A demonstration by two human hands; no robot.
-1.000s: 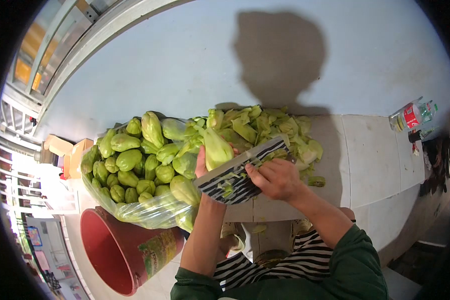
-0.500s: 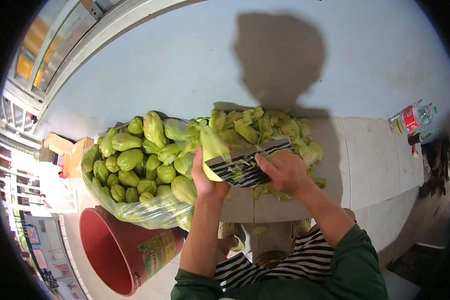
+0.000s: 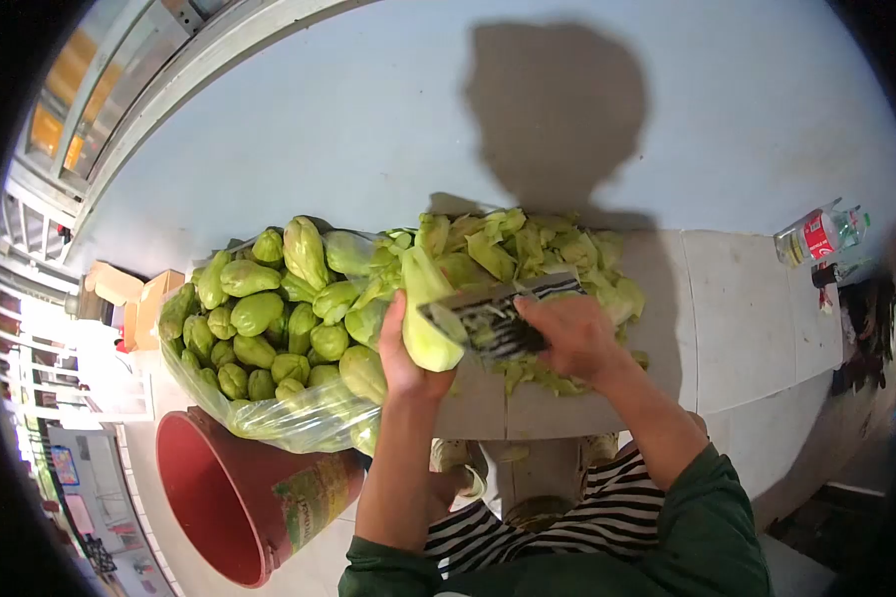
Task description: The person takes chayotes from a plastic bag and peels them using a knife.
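Note:
My left hand [image 3: 414, 360] is closed around a pale, peeled chayote [image 3: 426, 303] held upright over the ledge. In my right hand [image 3: 573, 343] is a broad cleaver [image 3: 498, 316] with a dark striped blade. Its handle is hidden in my fist. The blade's left end lies against the chayote's side, with wet green bits stuck on it. Behind the cleaver, a heap of peelings [image 3: 548, 254] covers the ledge. To the left of my left hand, a clear plastic bag [image 3: 279, 426] holds many whole green chayotes [image 3: 257, 312].
A red bucket [image 3: 209, 497] lies tilted below the bag. Plastic bottles [image 3: 821, 235] stand at the far right of the tiled ledge [image 3: 737, 308]. A cardboard box [image 3: 149, 308] sits at the left, and a pale wall [image 3: 368, 129] rises behind the ledge.
The cleaver has shifted slightly right and turned, uncovering more of the chayote's front. My left hand stays almost in place, still holding the chayote.

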